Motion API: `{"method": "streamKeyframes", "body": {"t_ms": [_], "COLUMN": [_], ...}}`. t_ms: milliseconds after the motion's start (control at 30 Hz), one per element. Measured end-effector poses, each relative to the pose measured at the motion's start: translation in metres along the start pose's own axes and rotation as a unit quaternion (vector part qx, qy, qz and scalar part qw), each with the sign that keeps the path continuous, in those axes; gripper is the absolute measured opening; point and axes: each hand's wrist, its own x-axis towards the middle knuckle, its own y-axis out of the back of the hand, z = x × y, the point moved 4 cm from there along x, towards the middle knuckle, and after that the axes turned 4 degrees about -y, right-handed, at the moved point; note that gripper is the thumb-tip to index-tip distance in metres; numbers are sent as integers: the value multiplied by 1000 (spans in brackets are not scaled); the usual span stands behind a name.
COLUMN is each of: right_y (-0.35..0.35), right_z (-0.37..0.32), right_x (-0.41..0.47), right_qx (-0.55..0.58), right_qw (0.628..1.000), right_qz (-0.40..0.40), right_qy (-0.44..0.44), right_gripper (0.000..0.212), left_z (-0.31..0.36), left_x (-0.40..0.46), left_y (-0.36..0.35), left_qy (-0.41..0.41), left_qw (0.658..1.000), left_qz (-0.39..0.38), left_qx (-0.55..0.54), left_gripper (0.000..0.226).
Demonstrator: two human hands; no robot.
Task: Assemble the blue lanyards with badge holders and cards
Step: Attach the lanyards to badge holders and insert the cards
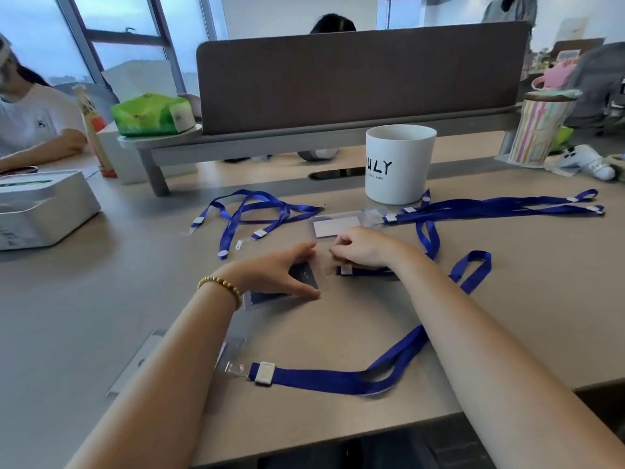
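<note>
My left hand [280,270] presses a clear badge holder [309,279] with a dark card inside it flat on the table. At the holder's top edge, the fingers of my right hand [362,247] are pinched on the clear clip. Just below that hand lies the white end of a blue lanyard [367,271], which loops off to the right. A second lanyard [338,379] with a clear clip lies near the front edge. Loose lanyards [257,211] lie at the back left, and a bundle of lanyards [500,208] at the back right. Behind my hands a clear holder with a pale card [334,226] rests flat.
A white cup [399,164] stands behind the work area. A white box [40,208] sits at the far left, where another person is seated. A grey divider [362,76] with a shelf closes the back. A striped tumbler [537,130] is at the right.
</note>
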Motion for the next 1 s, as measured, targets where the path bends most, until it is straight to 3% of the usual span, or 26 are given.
{"method": "streamKeyframes", "body": {"t_ms": [100,200,433,533,633,833,900,1000], "right_y": [3,4,-2,-5,-10,-8,-5,-3], "right_z": [2,2,-7,-11,-12,-12,-13,-12], "right_x": [-9,-14,-17,-20,-19,-17,-18,-19], "right_qx": [-14,-36,-37,64,205,341,386,372], "right_qw": [998,994,996,991,967,923,904,909], "right_qz": [-58,-99,-68,-96,-132,-160,-167,-167], "right_qy": [15,23,37,65,69,84,78,83], "right_gripper": [35,30,20,2,11,12,13,22], "left_z": [-6,-7,-2,0,0,6,10,14], "left_x": [0,-1,-7,-6,-6,-15,-17,-25], "left_y": [3,5,2,1,2,3,9,24], "left_qy": [-8,-9,-14,-26,-31,-29,-46,-53], "left_qw": [1000,1000,1000,999,999,997,996,991], "left_qz": [4,3,9,25,27,-7,31,114], "left_qx": [7,10,11,12,20,65,68,37], "left_gripper": [90,85,76,75,70,75,58,38]}}
